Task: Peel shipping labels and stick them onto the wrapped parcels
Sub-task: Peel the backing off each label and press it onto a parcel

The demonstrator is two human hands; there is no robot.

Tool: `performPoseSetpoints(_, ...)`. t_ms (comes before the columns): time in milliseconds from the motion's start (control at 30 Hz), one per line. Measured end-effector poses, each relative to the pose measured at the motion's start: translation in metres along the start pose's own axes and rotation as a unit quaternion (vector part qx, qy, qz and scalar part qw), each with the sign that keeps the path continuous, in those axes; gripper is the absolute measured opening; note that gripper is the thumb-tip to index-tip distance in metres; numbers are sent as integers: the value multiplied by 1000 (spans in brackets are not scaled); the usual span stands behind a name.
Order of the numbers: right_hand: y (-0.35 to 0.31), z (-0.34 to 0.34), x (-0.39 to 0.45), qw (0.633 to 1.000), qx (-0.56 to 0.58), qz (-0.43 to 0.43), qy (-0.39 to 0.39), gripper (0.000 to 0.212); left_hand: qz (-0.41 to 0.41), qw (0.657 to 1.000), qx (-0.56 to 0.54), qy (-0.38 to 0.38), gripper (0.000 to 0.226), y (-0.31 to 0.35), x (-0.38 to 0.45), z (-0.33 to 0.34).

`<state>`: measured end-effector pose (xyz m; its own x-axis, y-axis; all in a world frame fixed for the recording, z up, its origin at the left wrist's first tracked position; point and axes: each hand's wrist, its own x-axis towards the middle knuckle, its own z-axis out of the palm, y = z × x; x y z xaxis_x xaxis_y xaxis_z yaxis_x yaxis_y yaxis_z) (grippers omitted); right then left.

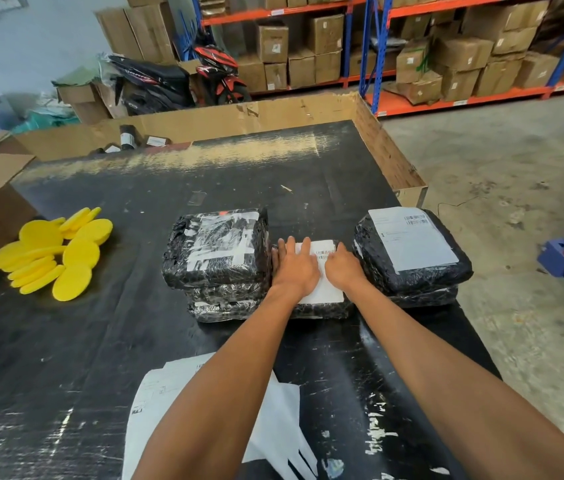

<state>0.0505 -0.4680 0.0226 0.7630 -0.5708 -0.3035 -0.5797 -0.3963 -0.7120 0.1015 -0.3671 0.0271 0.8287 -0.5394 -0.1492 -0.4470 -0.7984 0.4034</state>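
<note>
Two flat hands, left hand [295, 268] and right hand [342, 268], press a white label [325, 289] onto the wrapped parcel [322, 308] beneath them.

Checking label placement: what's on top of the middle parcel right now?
A white shipping label lies on the middle parcel, with the left hand and right hand pressing it flat. The hands hide most of the label's print.
</note>
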Motion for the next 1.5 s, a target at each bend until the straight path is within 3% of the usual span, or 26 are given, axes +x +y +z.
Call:
performPoseSetpoints(100,4,0,-10,1000,8,24,18,42,-19,1000,8,3,62,1,-9,4)
performPoseSetpoints(267,0,5,-25,993,92,68,34,48,-68,998,2,16,73,6,-34,11)
performPoseSetpoints(467,-3,6,-15,952,283,106,-35,54,-69,992,-77,74,69,4,-52,17)
performPoseSetpoints(633,-6,8,-26,966,231,112,20,97,-67,987,-117,84,68,1,-57,15)
performPoseSetpoints(800,-8,0,-40,974,214,71,16,83,-67,986,-122,92,64,2,-60,12)
performPoseSetpoints(933,-17,-5,-49,983,171,18,72,69,-72,978,-176,90,63,1,-61,6)
performPoseSetpoints(1133,-59,-38,-69,988,41,-68,133,60,-27,933,-325,150,59,1,-60,4)
performPoseSetpoints(1267,-61,-92,-62,982,102,-78,141,54,-41,905,-393,158,58,-2,-67,12)
performPoseSetpoints(1333,-52,-121,-54,971,187,-73,133,48,-53,924,-361,116,57,-9,-63,21)
performPoseSetpoints(1433,-23,-159,-47,951,291,-45,98,44,-38,983,-177,40,57,-19,-53,40)
performPoseSetpoints(1500,0,-178,-31,944,322,-13,74,65,-25,999,-26,11,58,-23,-50,53)
